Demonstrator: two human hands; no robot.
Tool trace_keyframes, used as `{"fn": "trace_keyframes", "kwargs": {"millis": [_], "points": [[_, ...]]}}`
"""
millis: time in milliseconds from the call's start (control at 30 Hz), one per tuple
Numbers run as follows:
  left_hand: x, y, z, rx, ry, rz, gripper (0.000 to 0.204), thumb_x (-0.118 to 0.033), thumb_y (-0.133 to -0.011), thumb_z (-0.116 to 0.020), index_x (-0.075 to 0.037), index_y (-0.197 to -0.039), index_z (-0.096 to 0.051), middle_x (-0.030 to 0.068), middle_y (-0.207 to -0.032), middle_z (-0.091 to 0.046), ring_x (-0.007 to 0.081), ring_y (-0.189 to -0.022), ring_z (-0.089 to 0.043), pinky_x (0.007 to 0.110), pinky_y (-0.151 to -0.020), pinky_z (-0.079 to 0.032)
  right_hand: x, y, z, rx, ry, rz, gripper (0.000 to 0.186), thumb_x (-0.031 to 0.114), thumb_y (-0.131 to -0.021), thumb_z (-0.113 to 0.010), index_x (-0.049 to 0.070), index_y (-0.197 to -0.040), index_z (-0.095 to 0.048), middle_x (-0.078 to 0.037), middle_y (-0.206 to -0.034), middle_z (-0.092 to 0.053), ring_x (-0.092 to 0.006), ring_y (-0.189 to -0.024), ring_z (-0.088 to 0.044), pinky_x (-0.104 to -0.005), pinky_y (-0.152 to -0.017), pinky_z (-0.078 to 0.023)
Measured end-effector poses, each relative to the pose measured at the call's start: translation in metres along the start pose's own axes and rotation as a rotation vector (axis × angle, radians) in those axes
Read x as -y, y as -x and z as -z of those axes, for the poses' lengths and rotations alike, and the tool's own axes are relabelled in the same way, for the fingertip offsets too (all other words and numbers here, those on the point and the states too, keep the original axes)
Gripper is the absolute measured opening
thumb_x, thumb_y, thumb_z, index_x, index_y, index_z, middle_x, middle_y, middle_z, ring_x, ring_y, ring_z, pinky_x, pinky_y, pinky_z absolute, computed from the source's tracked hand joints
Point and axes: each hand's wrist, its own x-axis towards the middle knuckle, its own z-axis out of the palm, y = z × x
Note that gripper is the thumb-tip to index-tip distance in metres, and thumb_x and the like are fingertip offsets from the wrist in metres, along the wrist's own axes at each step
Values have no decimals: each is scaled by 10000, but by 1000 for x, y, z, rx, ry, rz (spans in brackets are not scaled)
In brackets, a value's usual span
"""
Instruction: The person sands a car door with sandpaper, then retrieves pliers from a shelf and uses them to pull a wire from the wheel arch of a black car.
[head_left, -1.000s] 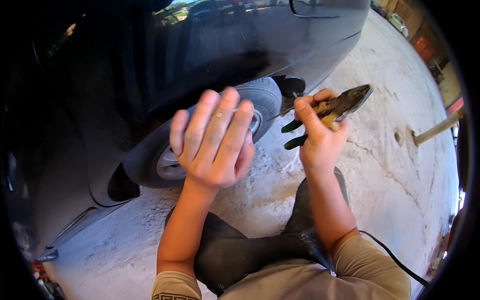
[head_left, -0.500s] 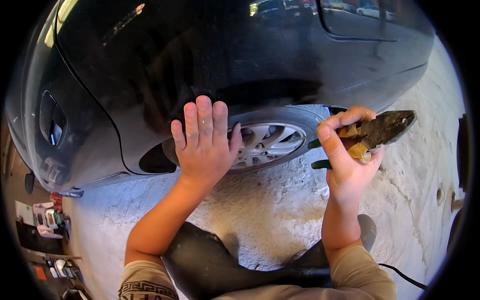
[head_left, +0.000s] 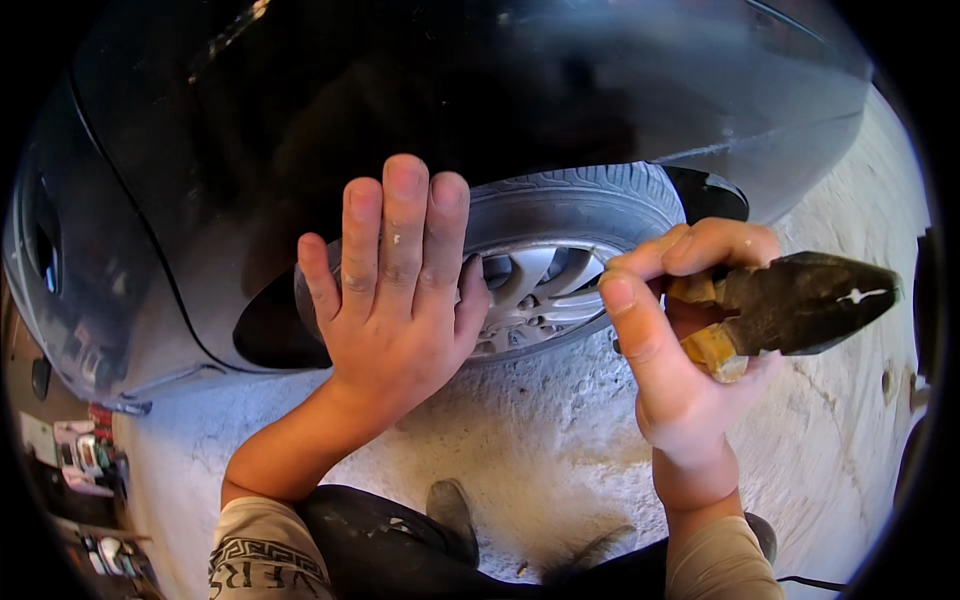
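Note:
My left hand is raised flat in front of a dark car, fingers straight and thumb slightly out, holding nothing. I cannot tell whether its fingertips touch the bodywork. Behind it are the car's tyre and silver alloy wheel, partly covered by the hand. To the right, my right hand is closed around a pair of pliers. Their dark, worn jaws point right, and yellow shows on the grips. Thumb and forefinger tips come together beside the wheel; whether anything thin is between them is unclear.
Rough pale concrete floor lies under the car. My shoe stands on it below the wheel. At far left, pink and white items sit near the wall. A black cable runs along the lower right.
The view has shifted closer to the wheel, and more tyre tread shows. Both hands look larger; the left sits farther left and its fingertips higher. The pliers have moved right and slightly down.

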Motion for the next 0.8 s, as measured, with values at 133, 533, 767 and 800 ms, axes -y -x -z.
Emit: {"fn": "trace_keyframes", "kwargs": {"millis": [133, 533, 767, 800], "points": [[-1, -22, 5, -25, 82, 66, 912, -255, -790, -737, -4, -1562, -322, 192, -1639, -280, 356, -1539, -200, 549, -1205, 23, 4, 7, -12, -98, 85, 19, 357, -96, -805, -729, 42, -1060, -521, -84, -896, -660, -112, -814, -608, -257, -755, -502], [5, -2, 14, 4, 145, 112, 754, -281, -824, -702, -162, -1530, -463, 38, -1622, -371, 238, -1508, -304, 507, -1212, -25, 19, -12, -57, -151, 200, 129, 320, -60, -830, -752, 28, -1085, -581, -60, -921, -691, -105, -841, -637, -253, -791, -511], [7, 9, 22, 61, 210, 123, 758, -254, -814, -708, -154, -1526, -467, 35, -1608, -395, 247, -1499, -319, 528, -1206, -109, 13, -18, -67, -206, 170, 183, 307, -47, -821, -775, 20, -1068, -604, -51, -910, -695, -93, -836, -634, -245, -772, -507], [8, 10, 22, 59, 206, 124, 756, -254, -817, -706, -152, -1526, -466, 37, -1610, -392, 250, -1501, -315, 530, -1206, -104, 12, -18, -68, -206, 157, 182, 307, -49, -820, -774, 20, -1067, -605, -51, -911, -695, -94, -837, -635, -245, -772, -508]]}}
